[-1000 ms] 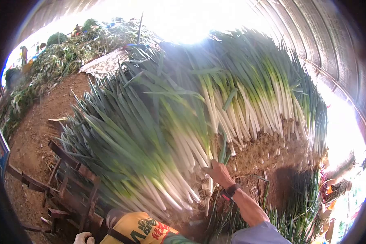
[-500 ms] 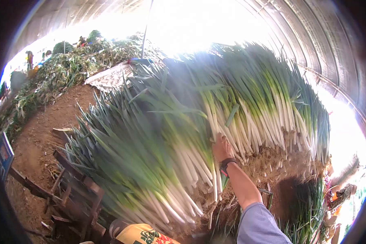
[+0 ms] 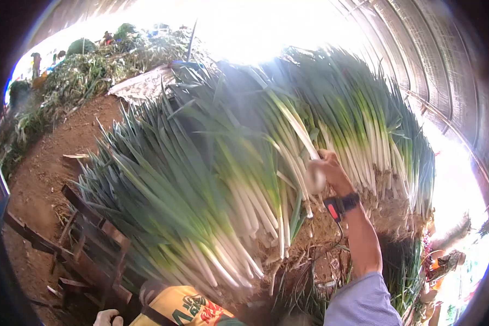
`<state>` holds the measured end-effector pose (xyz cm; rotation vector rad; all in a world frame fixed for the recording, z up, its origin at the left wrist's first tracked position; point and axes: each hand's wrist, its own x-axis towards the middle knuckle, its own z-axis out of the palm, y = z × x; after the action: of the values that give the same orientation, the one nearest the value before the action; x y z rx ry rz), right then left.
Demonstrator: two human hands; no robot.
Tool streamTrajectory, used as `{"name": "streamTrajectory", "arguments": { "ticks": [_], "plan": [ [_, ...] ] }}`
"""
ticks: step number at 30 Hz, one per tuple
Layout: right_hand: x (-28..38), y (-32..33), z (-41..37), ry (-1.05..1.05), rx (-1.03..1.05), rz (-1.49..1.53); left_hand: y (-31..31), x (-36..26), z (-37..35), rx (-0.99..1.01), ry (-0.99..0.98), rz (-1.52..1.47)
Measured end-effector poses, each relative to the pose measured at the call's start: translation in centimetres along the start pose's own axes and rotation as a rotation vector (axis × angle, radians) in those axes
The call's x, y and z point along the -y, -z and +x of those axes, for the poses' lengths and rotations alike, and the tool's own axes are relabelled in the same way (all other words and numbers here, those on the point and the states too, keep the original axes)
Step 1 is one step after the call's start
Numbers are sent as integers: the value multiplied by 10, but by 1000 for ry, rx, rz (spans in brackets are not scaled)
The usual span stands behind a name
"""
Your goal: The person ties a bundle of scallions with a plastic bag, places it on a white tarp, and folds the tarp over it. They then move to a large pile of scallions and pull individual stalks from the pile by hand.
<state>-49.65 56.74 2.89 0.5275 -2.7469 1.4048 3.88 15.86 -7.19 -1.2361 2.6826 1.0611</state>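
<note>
- The right hand (image 3: 330, 167) has been raised rightward, clamped on a smooth white stalk (image 3: 296, 127).
- Long onions (image 3: 201, 179) are piled on a wooden rack (image 3: 87, 239).
- The grip of the left hand (image 3: 106, 318) cannot be told.

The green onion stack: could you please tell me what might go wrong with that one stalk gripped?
The right hand grips one stalk wedged in the leaning stack; pulling it could loosen its neighbours and send them sliding. The long stalk, held near its white end, might also bend or snap.
</note>
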Motion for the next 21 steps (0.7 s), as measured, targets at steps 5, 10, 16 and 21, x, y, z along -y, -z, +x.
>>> {"name": "streamTrajectory", "arguments": {
  "ticks": [5,10,16,21],
  "plan": [
    [-48,-35,-95,-140,15,-59,-19,65,11,-34,-299,203],
    [-147,-87,-159,-307,-23,-147,-28,96,14,-31,-374,286],
    [-175,-124,-181,-243,-14,-156,-22,83,13,-27,-505,412],
    [-198,-146,-181,-210,-93,-296,-28,90,19,-41,-492,392]
  ]
}}
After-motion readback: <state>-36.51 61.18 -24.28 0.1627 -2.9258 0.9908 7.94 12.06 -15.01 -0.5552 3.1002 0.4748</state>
